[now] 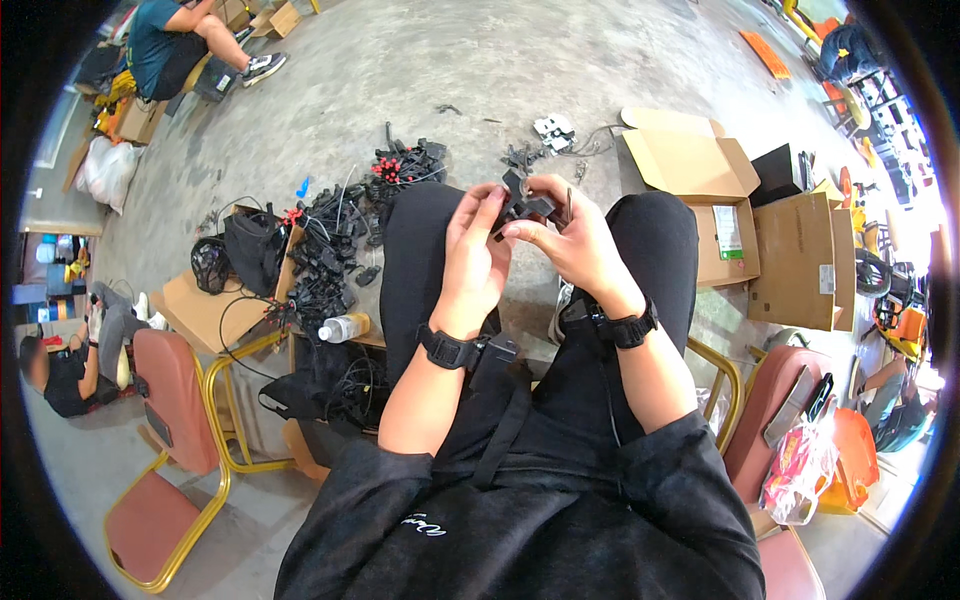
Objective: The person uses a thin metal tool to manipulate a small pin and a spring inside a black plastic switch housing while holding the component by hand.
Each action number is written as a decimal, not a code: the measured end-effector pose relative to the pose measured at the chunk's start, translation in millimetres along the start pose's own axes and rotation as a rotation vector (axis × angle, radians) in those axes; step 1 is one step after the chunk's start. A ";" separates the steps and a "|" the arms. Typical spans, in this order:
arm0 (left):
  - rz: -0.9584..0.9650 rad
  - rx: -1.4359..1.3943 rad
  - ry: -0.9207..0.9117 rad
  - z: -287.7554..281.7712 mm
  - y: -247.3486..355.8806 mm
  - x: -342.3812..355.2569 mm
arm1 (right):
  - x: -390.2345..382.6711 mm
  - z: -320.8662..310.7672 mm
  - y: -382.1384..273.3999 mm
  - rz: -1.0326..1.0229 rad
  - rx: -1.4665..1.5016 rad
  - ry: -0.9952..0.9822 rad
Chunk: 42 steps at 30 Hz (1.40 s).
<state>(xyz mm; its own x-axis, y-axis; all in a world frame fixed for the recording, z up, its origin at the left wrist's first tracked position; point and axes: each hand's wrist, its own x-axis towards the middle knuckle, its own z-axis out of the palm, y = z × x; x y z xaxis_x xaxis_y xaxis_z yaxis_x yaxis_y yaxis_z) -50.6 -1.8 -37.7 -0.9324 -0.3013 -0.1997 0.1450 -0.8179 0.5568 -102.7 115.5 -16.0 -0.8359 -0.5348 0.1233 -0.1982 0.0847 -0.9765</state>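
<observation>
Between my knees, my left hand (474, 252) and my right hand (585, 243) are closed around a small black plastic part (522, 206). It has angular, blocky ends, and my fingers cover some of it, so its exact kind is unclear. The left fingers grip its left side, while the right thumb and fingers pinch it from the right. A black device is strapped on each wrist. On the floor just beyond my hands are more small black pieces (522, 157) and a white-and-black part (554, 132) with a thin cable.
Left of my legs lies a heap of black parts and cables (330, 240), near a clear bottle (343, 328) and a cardboard box (215, 310). Open cartons (690, 165) stand on the right. Chairs (175, 400) flank me. Other people (160, 45) sit farther off.
</observation>
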 end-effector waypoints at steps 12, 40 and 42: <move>-0.087 -0.207 0.078 -0.5 -1.9 -1.8 | 1.5 2.8 -5.2 -0.250 -0.324 -0.074; -0.183 -0.642 -0.277 -18.2 5.9 3.0 | -8.3 18.8 -16.0 -0.693 -0.712 -0.027; -0.146 -0.595 -0.298 -18.6 5.8 2.3 | -9.8 17.3 -18.5 -0.689 -0.715 -0.041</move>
<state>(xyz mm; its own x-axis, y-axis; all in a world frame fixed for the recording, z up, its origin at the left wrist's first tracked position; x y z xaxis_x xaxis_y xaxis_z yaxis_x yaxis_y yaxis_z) -45.8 -16.3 -49.9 -0.9953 -0.0889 0.0394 0.0884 -0.9960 -0.0143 -82.0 104.6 -2.2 -0.4065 -0.6855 0.6041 -0.9072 0.2246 -0.3556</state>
